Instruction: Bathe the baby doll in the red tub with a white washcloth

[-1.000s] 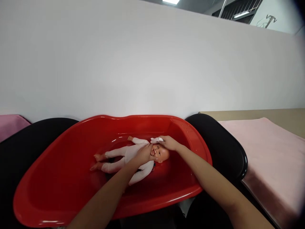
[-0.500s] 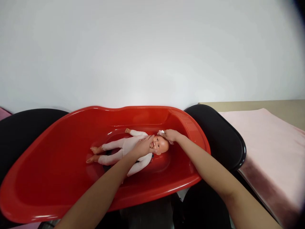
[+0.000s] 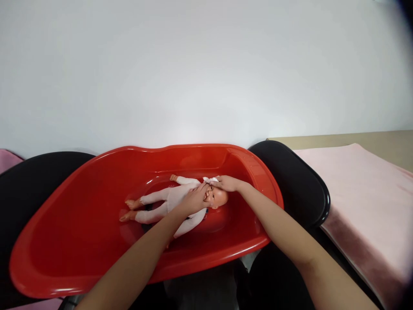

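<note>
A baby doll (image 3: 176,196) in white clothing lies on its back in a red baby bathtub (image 3: 80,224), feet to the left and head to the right. Across its upper chest and neck rests my left hand (image 3: 195,199), its fingers curved round the jaw and holding the doll. My right hand (image 3: 227,183) is at the far side of the doll's face, closed on a small white cloth (image 3: 209,179). The cloth sticks out to the left of its fingers, near the doll's cheek. The doll's neck is hidden under my left hand.
Black rounded surfaces (image 3: 293,185) flank the tub on both sides. On the right, a pink cloth (image 3: 364,185) covers much of a beige table (image 3: 387,144). A plain pale wall (image 3: 206,73) rises directly behind the tub.
My right hand has moved the white cloth leftward, from beside the top of the doll's head down towards its cheek. My left hand stays on the doll. The camera view has shifted slightly.
</note>
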Tool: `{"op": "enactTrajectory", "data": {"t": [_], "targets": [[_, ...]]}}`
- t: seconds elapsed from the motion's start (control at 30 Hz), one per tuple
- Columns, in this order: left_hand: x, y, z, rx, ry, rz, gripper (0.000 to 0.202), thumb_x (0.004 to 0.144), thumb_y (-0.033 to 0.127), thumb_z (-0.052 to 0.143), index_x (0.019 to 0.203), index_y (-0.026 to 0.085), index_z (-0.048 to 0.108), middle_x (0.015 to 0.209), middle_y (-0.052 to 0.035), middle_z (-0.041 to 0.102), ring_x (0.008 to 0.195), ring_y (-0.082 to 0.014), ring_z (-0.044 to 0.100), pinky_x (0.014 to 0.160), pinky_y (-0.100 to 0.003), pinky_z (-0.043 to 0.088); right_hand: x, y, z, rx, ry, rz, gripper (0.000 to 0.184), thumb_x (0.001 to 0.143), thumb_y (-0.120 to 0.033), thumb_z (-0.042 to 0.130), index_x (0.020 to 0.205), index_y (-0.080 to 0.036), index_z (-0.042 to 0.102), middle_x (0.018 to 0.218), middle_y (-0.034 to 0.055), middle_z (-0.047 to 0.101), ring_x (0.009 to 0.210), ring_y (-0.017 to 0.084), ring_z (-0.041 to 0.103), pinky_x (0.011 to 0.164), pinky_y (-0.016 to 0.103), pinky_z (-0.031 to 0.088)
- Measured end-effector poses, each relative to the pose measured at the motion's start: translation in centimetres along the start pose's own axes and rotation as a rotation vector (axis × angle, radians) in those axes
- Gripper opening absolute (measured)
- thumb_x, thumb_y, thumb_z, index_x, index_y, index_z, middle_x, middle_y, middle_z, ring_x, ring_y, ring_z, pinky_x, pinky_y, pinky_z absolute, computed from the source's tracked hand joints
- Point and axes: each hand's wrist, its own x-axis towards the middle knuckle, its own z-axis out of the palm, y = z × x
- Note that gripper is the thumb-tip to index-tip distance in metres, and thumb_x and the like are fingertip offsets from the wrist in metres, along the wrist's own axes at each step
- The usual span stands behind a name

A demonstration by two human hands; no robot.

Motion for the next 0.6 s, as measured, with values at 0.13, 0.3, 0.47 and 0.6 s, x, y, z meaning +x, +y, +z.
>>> {"op": "enactTrajectory", "data": {"t": [0.13, 0.3, 0.47, 0.6], "targets": [[0.0, -0.2, 0.0, -0.014, 0.016, 0.023, 0.078, 0.096, 0.048, 0.078, 0.163, 0.025, 0.046, 0.171, -0.0131, 0.056, 0.152, -0.0384, 0.056, 0.122, -0.045, 0.048, 0.2, 0.1, 0.0, -0.031, -0.021, 0.043, 0.069, 0.111, -0.075, 0.046, 0.097, -0.019, 0.084, 0.098, 0.0135, 0.084, 0.086, 0.027, 0.075, 0.085, 0.035, 0.056], [0.2, 0.0, -1.0, 0.049, -0.065, -0.056, 0.062, 0.092, 0.064, 0.081, 0.141, 0.033, 0.059, 0.131, -0.0098, 0.076, 0.122, -0.0378, 0.071, 0.104, -0.045, 0.056, -0.4, 0.9, -1.3, -0.147, -0.07, 0.181, 0.076, 0.114, -0.067, 0.042, 0.056, -0.023, 0.062, 0.052, 0.0108, 0.064, 0.057, 0.023, 0.062, 0.076, 0.036, 0.053], [-0.3, 0.6, -1.4, 0.083, -0.028, -0.029, 0.037, 0.098, 0.041, 0.071, 0.129, 0.027, 0.058, 0.128, -0.0069, 0.074, 0.115, -0.0299, 0.068, 0.1, -0.037, 0.053, -0.8, 1.0, -1.7, -0.033, 0.029, 0.064, 0.062, 0.108, -0.077, 0.052, 0.091, -0.021, 0.072, 0.089, 0.0108, 0.08, 0.073, 0.023, 0.069, 0.07, 0.033, 0.05], [-0.3, 0.4, -1.4, 0.036, 0.009, -0.015, 0.028, 0.095, 0.03, 0.064, 0.121, 0.024, 0.057, 0.125, -0.0051, 0.073, 0.112, -0.0268, 0.068, 0.094, -0.033, 0.05, -0.6, 0.9, -1.2, -0.022, -0.035, 0.13, 0.061, 0.105, -0.071, 0.064, 0.129, -0.016, 0.071, 0.121, 0.0166, 0.079, 0.099, 0.03, 0.076, 0.082, 0.035, 0.058]]}}
